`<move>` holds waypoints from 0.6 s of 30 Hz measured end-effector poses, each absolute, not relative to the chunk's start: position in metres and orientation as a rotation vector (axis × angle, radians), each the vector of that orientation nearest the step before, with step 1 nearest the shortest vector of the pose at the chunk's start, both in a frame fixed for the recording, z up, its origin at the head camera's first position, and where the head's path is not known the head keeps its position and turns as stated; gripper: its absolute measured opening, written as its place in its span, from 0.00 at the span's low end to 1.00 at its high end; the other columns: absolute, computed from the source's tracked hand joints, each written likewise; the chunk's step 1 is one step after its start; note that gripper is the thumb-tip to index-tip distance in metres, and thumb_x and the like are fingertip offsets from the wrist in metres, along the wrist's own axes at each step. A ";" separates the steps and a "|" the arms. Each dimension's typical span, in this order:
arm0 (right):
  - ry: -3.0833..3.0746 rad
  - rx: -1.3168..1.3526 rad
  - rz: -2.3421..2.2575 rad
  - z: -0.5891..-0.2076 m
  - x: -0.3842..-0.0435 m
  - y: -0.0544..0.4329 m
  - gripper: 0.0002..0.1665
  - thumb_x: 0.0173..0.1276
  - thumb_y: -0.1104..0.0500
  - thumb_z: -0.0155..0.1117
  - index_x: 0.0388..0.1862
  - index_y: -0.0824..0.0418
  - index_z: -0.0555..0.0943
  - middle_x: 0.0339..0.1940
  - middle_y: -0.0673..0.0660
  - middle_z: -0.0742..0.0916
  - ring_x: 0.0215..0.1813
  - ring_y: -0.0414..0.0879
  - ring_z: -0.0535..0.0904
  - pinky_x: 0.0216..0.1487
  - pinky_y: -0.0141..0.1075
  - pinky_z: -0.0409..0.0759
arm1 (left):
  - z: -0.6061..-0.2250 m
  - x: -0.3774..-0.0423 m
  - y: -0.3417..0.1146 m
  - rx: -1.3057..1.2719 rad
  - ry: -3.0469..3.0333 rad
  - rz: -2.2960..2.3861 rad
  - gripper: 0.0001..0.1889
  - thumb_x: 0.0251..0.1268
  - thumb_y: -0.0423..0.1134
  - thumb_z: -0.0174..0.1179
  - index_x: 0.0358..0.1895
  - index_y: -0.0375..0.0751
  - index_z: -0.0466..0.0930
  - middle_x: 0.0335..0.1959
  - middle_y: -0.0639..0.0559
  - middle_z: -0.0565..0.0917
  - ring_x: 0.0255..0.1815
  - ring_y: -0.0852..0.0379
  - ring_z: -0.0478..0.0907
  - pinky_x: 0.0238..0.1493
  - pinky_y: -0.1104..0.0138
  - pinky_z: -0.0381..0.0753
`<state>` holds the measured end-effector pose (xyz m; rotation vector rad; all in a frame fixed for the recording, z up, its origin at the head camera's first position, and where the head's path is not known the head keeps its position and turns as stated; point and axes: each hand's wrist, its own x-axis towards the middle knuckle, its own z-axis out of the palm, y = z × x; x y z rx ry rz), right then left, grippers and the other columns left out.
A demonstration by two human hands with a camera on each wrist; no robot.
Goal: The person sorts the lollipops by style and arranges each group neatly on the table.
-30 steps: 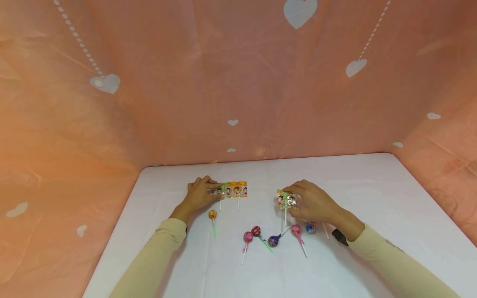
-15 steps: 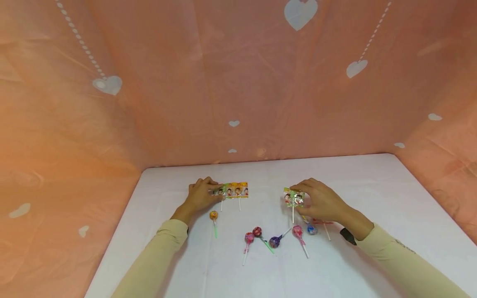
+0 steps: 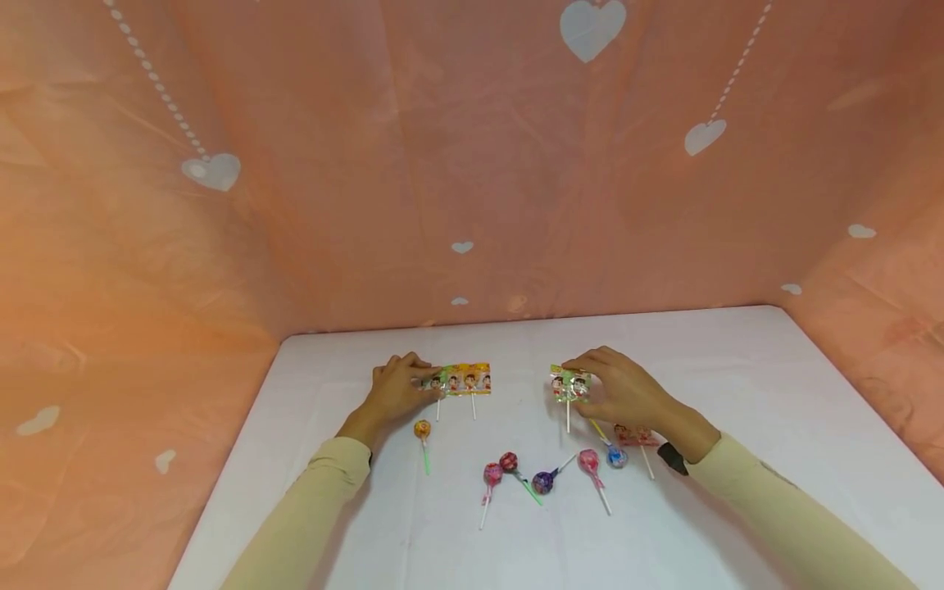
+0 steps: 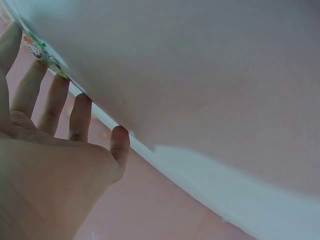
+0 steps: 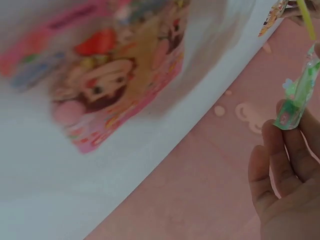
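In the head view my left hand (image 3: pixel 394 389) pinches the left side of a flat lollipop in a green wrapper (image 3: pixel 447 380), low on the white table. An orange-wrapped flat lollipop (image 3: pixel 474 378) lies against its right side. The left wrist view has the fingertips touching the tabletop beside the wrapper. Farther right, my right hand (image 3: pixel 627 393) grips a second green flat lollipop (image 3: pixel 566 384) between thumb and fingers, its white stick pointing down. Part of that wrapper, seen edge-on, shows at the fingertips in the right wrist view.
Round lollipops lie in front: orange (image 3: pixel 422 429), pink (image 3: pixel 492 474), red (image 3: pixel 508 461), purple (image 3: pixel 543 482), another pink (image 3: pixel 588 461) and blue (image 3: pixel 616 456). A flat pink-wrapped lollipop (image 3: pixel 634 435) lies below my right wrist. Peach cloth (image 3: pixel 472 164) surrounds the table (image 3: pixel 354 541).
My right hand shifts slightly right, then back left and a little farther away, still holding its green lollipop. The blue and pink-wrapped lollipops come into fuller view. My left hand keeps its place.
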<state>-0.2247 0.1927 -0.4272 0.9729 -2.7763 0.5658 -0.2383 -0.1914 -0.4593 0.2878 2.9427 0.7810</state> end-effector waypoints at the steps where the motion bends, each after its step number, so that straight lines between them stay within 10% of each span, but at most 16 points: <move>1: -2.777 0.978 0.568 -0.427 -0.227 0.190 0.32 0.55 0.47 0.75 0.59 0.55 0.82 0.54 0.53 0.86 0.59 0.51 0.79 0.62 0.51 0.77 | -0.460 -0.239 -0.191 0.287 2.944 0.780 0.27 0.60 0.52 0.69 0.63 0.54 0.80 0.58 0.51 0.79 0.59 0.49 0.70 0.65 0.48 0.57; 18: -2.768 1.085 0.521 -0.433 -0.259 0.157 0.31 0.55 0.44 0.73 0.57 0.56 0.84 0.52 0.53 0.87 0.58 0.52 0.79 0.62 0.51 0.76 | -0.462 -0.240 -0.190 0.272 2.949 0.802 0.26 0.59 0.52 0.70 0.62 0.55 0.81 0.57 0.52 0.79 0.57 0.50 0.70 0.66 0.48 0.56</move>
